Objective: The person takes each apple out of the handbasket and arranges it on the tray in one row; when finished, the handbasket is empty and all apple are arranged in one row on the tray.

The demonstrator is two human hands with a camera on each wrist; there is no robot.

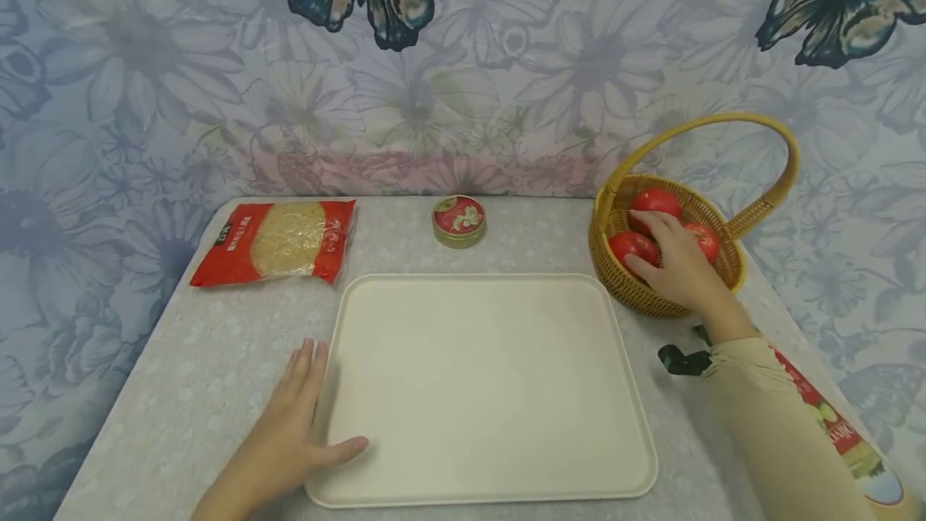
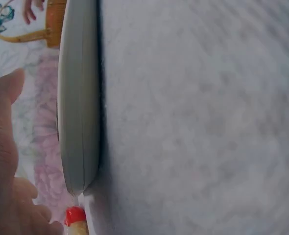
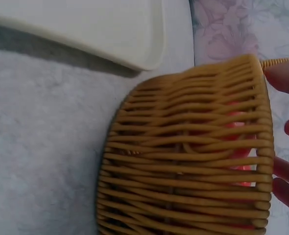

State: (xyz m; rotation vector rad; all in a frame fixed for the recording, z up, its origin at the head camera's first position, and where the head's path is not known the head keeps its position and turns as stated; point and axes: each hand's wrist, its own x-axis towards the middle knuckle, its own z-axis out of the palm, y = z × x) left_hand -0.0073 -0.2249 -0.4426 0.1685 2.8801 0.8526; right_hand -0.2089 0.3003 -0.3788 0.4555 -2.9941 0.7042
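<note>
My right hand (image 1: 676,264) reaches over a yellow-brown wicker basket (image 1: 727,264) with a tall handle. Its fingers are spread above and among red tomatoes (image 1: 654,201) inside; the right wrist view shows the fingers (image 3: 286,196) just beyond the basket's woven wall (image 3: 183,161), with red showing through the gaps. Whether the fingertips touch a tomato is hard to tell. My left hand (image 1: 289,416) lies at the left edge of a cream rectangular tray (image 1: 485,392), fingers straight and thumb over the rim. In the left wrist view the thumb (image 2: 7,88) stands apart from the tray's side (image 2: 78,107).
A red packet (image 1: 275,244) with a clear window onto pale yellow contents lies at the back left. Behind the tray stands a round red-and-gold tin (image 1: 459,221). A package with a red and green label (image 1: 832,424) is partly hidden by the right sleeve. A flowered wall backs the table.
</note>
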